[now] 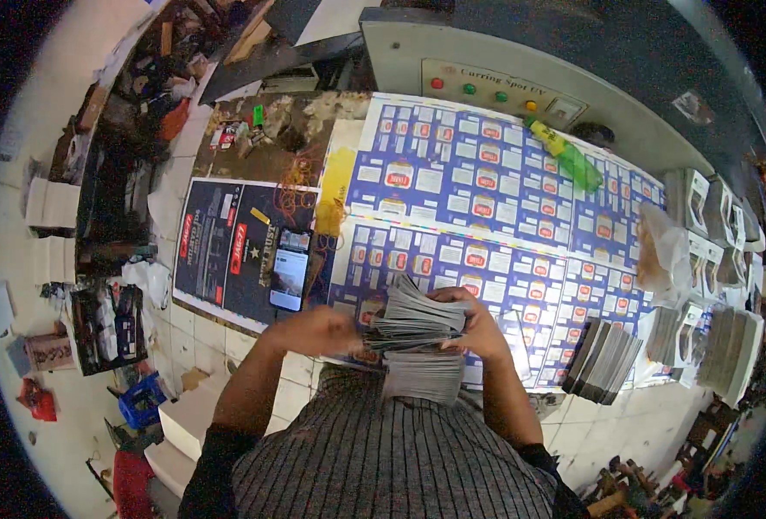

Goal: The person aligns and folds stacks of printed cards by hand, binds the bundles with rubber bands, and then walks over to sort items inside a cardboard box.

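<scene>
A thick stack of thin grey printed cards or flat cartons (419,313), its edges fanned unevenly, stands at the table's near edge in front of my body. My right hand (476,323) grips its right side, with the fingers curled over the edge. Just left of the stack is my left hand (321,331), smeared by motion; its fingers cannot be made out. Below the gripped cards, close against my striped shirt, sits another neat stack of the same grey pieces (423,377). It cannot be seen whether the two stacks are joined.
Blue printed sheets (508,186) cover the table. A phone (290,271) lies on the left, beside tangled orange rubber bands (296,192). A green bottle (578,166) lies at the back. More card stacks (603,359) stand on the right. Behind rises a machine panel with buttons (501,96).
</scene>
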Tool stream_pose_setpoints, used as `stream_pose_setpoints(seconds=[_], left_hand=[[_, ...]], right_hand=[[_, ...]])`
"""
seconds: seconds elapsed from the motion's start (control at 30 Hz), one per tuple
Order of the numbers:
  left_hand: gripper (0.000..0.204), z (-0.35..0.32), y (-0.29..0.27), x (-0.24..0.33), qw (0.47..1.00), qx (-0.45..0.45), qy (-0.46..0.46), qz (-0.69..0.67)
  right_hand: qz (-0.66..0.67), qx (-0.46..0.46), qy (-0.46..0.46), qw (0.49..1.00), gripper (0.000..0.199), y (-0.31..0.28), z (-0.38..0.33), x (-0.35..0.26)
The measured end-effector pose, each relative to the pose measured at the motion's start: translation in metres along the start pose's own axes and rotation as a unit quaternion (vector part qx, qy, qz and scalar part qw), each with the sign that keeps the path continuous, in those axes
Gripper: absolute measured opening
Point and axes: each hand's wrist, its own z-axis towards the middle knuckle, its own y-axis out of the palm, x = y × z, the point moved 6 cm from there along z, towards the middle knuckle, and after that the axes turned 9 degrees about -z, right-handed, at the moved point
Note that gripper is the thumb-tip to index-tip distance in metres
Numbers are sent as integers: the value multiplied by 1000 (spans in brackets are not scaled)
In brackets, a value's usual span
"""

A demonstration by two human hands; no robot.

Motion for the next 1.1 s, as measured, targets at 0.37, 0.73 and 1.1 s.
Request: stream_pose_setpoints(seconds=[0.37, 0.73, 1.1], left_hand=[[107, 88, 17, 16, 854, 204, 283, -386], [94, 101, 31, 4, 760, 121, 376, -516], [87, 119, 30, -28, 844, 290, 337, -302]], right_hand=[[43, 164, 110, 979, 94, 22, -4, -20], [-30, 187, -12, 982, 91, 25, 20, -51], [98, 210, 0, 973, 76, 14, 2, -6]])
